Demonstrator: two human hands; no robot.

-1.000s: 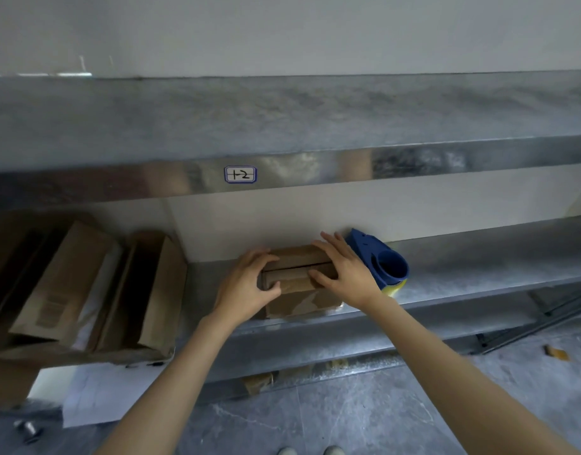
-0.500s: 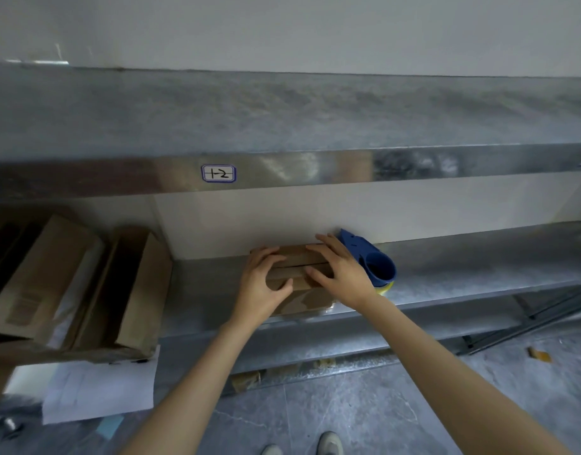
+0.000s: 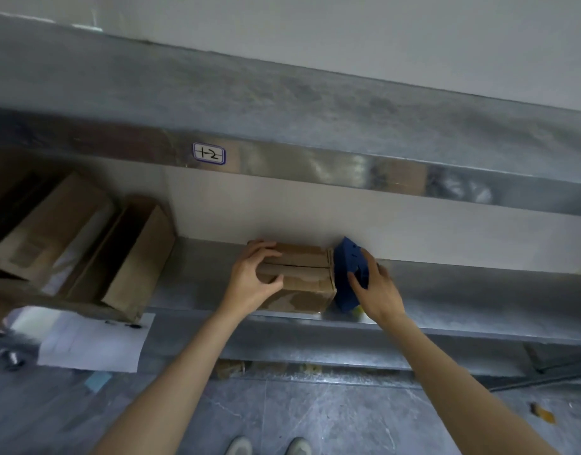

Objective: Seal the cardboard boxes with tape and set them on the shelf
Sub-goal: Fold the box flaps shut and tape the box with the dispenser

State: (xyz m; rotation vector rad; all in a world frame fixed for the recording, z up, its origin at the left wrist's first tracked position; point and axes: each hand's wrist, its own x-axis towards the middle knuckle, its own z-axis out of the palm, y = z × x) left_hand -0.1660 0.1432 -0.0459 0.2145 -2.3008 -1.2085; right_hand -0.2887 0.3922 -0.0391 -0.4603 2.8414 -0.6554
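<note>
Since the frame half a second before, the right grip [image 3: 376, 287] had been shifted off the top of the cardboard box [image 3: 302, 277] and onto the blue tape dispenser [image 3: 350, 270]; the left grip [image 3: 254, 279] had been kept on the box's left end.

The box was set on the lower metal shelf [image 3: 463, 290], near the white wall [image 3: 315, 218] behind and just short of the shelf's front lip. Bare shelf was left between the open cartons [image 3: 131, 257] at the far left and the box, and a longer bare stretch lay right of the dispenser. Overhead, room was limited by the upper shelf [image 3: 315, 103], marked with a small label [image 3: 208, 154].

A white paper sheet [image 3: 92, 343] was seen below the cartons. The dispenser was pressed against the box's right end.

The left grip was curled over the box, fingers on top and thumb on the near face. The right grip was wrapped round the dispenser, thumb on its near side.

The box was brown, its two top flaps folded shut with a dark seam between them; corrugated edges were shown at its right end.
</note>
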